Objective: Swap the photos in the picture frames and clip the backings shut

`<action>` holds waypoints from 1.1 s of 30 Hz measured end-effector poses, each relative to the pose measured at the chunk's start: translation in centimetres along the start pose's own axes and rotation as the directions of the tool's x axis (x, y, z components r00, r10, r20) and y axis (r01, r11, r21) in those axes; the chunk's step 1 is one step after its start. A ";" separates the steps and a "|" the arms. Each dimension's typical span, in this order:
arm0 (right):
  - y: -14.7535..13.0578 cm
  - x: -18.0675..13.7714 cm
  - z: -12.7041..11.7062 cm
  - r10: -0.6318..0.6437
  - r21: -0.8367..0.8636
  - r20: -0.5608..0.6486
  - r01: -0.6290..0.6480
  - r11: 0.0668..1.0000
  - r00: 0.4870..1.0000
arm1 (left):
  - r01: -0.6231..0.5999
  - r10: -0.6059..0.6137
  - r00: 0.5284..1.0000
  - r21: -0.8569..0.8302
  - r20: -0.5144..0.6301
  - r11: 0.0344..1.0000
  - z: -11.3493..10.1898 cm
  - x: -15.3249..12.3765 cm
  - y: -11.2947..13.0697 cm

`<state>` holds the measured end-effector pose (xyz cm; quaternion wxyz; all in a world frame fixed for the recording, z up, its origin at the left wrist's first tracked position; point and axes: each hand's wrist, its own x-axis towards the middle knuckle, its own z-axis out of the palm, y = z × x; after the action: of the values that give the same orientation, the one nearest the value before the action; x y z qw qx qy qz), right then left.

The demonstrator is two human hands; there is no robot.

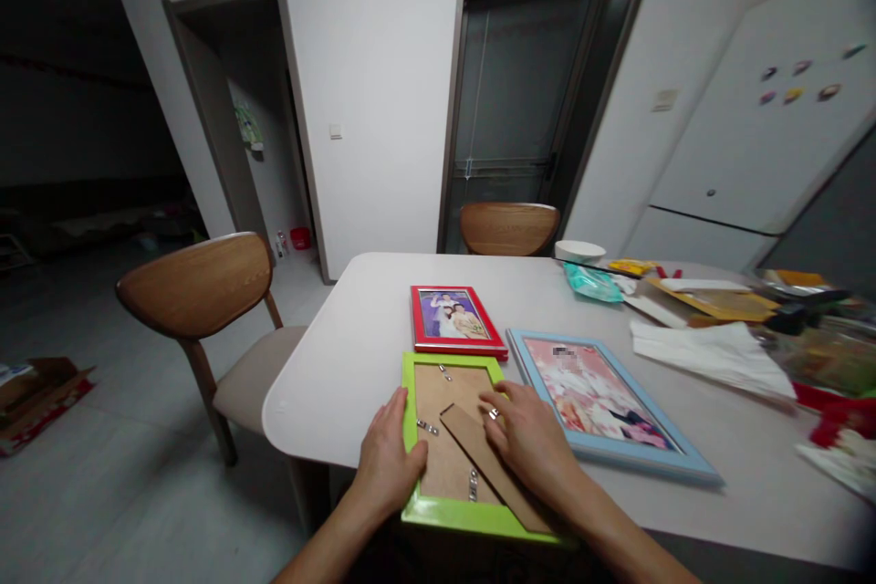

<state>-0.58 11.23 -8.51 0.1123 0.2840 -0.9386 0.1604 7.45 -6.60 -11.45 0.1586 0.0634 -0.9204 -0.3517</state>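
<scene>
A green picture frame [411, 511] lies back side up at the near table edge, partly overhanging it. Its brown backing board [438, 465] carries small metal clips [428, 427] and a slanted stand leg [489, 465]. My left hand [390, 456] is closed around the frame's left side, thumb on top. My right hand [530, 433] is over the right side, its fingers bent at a metal clip [493, 413] there. Just beyond lies a red picture frame [458, 349] with a photo face up. To the right is a blue picture frame [657, 465], also face up.
The white table [335, 356] holds a white bowl [579, 251], a teal packet [592, 283], white paper [712, 360] and assorted clutter on the right. One wooden chair [198, 283] stands at the left, another chair [510, 228] at the far side.
</scene>
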 end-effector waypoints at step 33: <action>-1.9 5.7 4.0 0.070 0.031 0.042 -0.072 0.997 0.997 | -0.005 0.005 1.000 0.010 -0.031 1.000 0.3 0.0 0.0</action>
<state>-4.59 5.50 -10.04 0.0828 0.2555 -0.9474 0.1739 7.35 -6.38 -11.69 0.1735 0.0672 -0.9197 -0.3457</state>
